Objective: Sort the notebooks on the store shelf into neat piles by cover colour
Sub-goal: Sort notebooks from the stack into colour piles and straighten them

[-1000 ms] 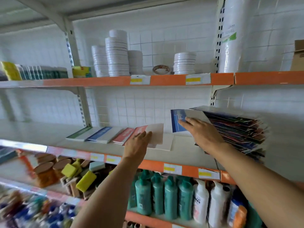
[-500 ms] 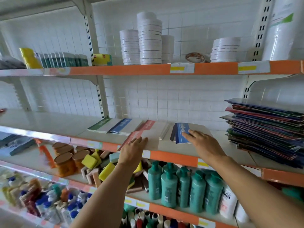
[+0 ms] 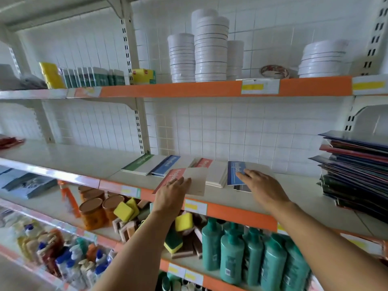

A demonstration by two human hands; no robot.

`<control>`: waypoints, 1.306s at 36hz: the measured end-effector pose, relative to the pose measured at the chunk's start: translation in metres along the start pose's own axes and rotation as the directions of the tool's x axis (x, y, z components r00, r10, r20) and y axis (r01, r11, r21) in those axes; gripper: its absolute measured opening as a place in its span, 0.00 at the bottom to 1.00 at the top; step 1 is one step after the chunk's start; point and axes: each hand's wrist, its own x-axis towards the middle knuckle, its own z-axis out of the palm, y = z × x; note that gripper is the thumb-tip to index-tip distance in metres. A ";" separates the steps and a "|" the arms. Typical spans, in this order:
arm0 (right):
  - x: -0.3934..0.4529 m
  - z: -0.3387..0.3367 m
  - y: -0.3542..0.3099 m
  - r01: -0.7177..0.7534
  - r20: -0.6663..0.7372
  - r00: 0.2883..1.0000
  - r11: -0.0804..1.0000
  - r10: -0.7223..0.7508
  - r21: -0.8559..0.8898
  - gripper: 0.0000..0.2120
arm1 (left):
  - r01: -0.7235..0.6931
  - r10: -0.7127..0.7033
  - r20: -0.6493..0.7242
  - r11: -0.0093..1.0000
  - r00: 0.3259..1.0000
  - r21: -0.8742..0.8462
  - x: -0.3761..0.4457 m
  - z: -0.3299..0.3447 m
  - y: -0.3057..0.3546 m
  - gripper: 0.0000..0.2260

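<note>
Placing step: my left hand [image 3: 175,191] lies flat, fingers straight, on red notebook [image 3: 178,178]; right hand [image 3: 261,185], fingers spread, presses blue notebook [image 3: 236,172]. Next, I judge: square both piles.

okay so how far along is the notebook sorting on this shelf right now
Early on. Done: small green, blue and red piles lie side by side on the shelf. In hand: the left hand rests on a red notebook in front of them; the right hand presses a dark blue notebook onto a fourth pile. Left: the tall mixed stack at the right.
</note>
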 end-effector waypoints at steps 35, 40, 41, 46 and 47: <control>0.126 0.083 0.022 -0.299 0.083 0.948 0.948 0.308 -0.110 0.34 | -0.382 0.403 0.230 0.915 0.886 -0.132 0.179 0.140 -0.012 0.23; 0.131 0.087 0.024 -0.268 0.069 0.959 0.959 0.275 -0.094 0.34 | -0.364 0.386 0.308 0.922 0.869 -0.129 0.182 0.140 -0.011 0.31; 0.132 0.088 0.023 -0.256 0.062 0.963 0.962 0.262 -0.091 0.33 | -0.360 0.380 0.299 0.925 0.876 -0.120 0.182 0.141 -0.011 0.31; 0.132 0.082 0.013 -0.226 0.040 0.973 0.972 0.229 -0.064 0.34 | -0.327 0.346 0.223 0.937 0.911 -0.121 0.184 0.141 -0.016 0.28; 0.133 0.079 0.010 -0.225 0.038 0.973 0.973 0.227 -0.056 0.34 | -0.321 0.340 0.196 0.939 0.920 -0.121 0.184 0.139 -0.019 0.27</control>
